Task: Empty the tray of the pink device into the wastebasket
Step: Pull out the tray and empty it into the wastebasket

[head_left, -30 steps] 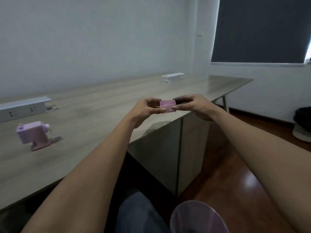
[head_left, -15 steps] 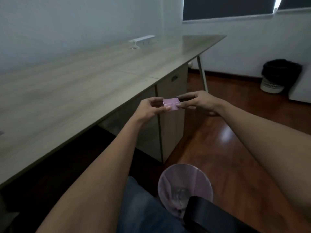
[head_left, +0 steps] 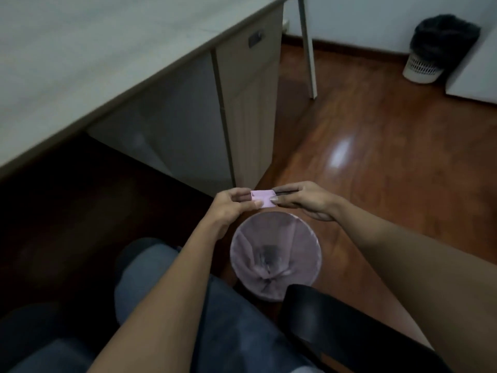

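A small pink tray (head_left: 263, 198) is pinched between both my hands. My left hand (head_left: 231, 207) grips its left end and my right hand (head_left: 304, 200) grips its right end. The right hand also has a thin dark stick-like thing under its fingers. The tray is held level, just above and beyond the far rim of a round wastebasket (head_left: 275, 254) lined with a pale pink bag, which stands on the floor beside my knee. The pink device itself is out of view.
A long wooden desk (head_left: 107, 49) with a cabinet (head_left: 250, 103) under it fills the upper left. A black chair armrest (head_left: 349, 327) is at the lower right. A second bin with a black bag (head_left: 435, 49) stands far right on the wooden floor.
My view has tilted down from the desk to the floor. Both hands have carried the tray off the desk edge and down to just over the wastebasket.
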`<state>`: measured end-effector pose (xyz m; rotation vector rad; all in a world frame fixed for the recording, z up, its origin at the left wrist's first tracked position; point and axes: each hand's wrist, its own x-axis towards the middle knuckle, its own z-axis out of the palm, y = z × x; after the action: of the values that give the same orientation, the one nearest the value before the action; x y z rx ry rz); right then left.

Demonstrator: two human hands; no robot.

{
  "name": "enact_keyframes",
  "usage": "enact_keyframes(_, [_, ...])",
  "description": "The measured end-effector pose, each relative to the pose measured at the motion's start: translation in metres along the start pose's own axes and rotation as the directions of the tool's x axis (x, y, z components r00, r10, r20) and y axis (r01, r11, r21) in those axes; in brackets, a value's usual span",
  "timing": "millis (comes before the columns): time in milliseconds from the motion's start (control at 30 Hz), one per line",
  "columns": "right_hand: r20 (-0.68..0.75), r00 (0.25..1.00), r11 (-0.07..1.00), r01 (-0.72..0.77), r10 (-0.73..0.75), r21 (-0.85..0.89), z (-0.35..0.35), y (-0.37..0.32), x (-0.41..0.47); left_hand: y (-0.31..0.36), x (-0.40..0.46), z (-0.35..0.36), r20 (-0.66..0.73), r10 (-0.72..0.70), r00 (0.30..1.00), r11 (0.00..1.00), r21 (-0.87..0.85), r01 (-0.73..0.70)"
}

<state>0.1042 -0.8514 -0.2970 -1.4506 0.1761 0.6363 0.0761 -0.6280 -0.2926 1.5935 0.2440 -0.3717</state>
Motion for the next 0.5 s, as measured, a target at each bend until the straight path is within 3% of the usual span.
enact_keyframes(300, [0.003,0.983,0.981,-0.186,0.186,0.064,-0.014,0.049,0.006,-0.052,0.02,0.021,-0.018,-0.202,0.979,0.979,-0.034,0.201])
enact_keyframes(500, [-0.02,0.959,0.954,-0.277,0.281,0.114,-0.013,0.051,0.012,-0.051,0.027,0.033,-0.042,-0.298,0.954,0.953,-0.074,0.294])
